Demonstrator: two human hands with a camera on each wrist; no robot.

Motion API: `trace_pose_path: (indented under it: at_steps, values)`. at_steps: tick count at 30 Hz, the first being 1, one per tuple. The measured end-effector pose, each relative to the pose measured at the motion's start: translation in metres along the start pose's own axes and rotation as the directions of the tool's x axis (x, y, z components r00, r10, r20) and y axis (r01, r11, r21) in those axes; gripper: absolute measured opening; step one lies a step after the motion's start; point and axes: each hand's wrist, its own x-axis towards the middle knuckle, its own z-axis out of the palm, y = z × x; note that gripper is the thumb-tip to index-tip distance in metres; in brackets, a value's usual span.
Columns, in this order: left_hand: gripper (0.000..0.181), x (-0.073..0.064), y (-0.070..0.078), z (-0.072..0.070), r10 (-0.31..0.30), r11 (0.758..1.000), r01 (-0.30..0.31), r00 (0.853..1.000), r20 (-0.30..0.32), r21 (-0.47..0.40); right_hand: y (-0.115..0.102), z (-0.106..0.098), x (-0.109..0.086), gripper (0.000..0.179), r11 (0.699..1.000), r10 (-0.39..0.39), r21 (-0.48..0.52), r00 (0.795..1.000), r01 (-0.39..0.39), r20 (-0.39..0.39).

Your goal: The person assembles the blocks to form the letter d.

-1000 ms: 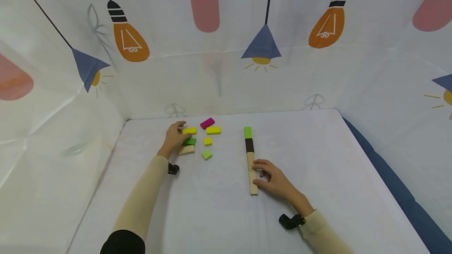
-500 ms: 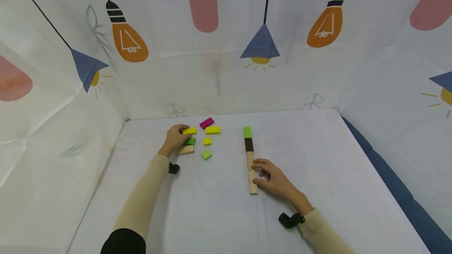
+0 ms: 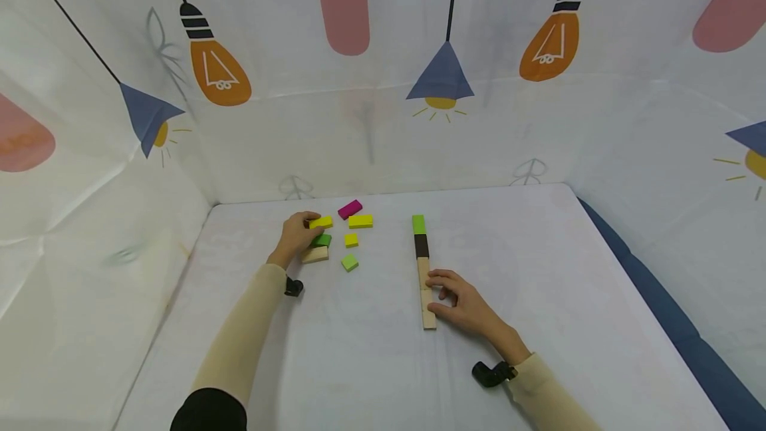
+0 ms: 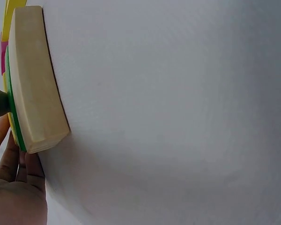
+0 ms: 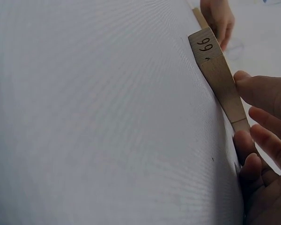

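My left hand (image 3: 294, 237) is at the cluster of toy blocks on the left, its thumb and fingers about a yellow block (image 3: 323, 221). Just in front lie a green block (image 3: 322, 240) and a plain wooden block (image 3: 315, 255); the wooden one looms large in the left wrist view. My right hand (image 3: 467, 304) rests with thumb and index fingertips against the side of two plain wooden blocks (image 3: 428, 311) in a straight row. A dark brown block (image 3: 421, 245) and a light green block (image 3: 419, 224) continue that row. The right wrist view shows "99" marked on a wooden block's end (image 5: 204, 44).
Beside the left hand lie a magenta block (image 3: 350, 209), another yellow block (image 3: 361, 221), a small yellow cube (image 3: 351, 240) and a light green cube (image 3: 350, 263). Everything sits on a white-covered table (image 3: 359, 364), with a lamp-patterned curtain (image 3: 377, 138) behind.
My left hand's fingers have lowered and closed in around the yellow block. The right hand keeps its place at the row, and the blocks look unmoved.
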Motion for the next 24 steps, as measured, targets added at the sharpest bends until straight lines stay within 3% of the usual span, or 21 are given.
trace_pose_path:
  at_steps: [15,24]
  values:
    - [0.048,-0.003,-0.004,-0.001,0.002,0.998,-0.003,1.000,-0.024,-0.064,0.001,0.001,0.001,0.045,1.000,-0.011,0.001,1.000,0.011,-0.001]
    - [0.049,-0.009,0.012,-0.003,0.029,0.997,-0.030,0.999,-0.023,-0.069,0.003,0.001,0.001,0.046,1.000,0.011,-0.003,1.000,-0.011,-0.002]
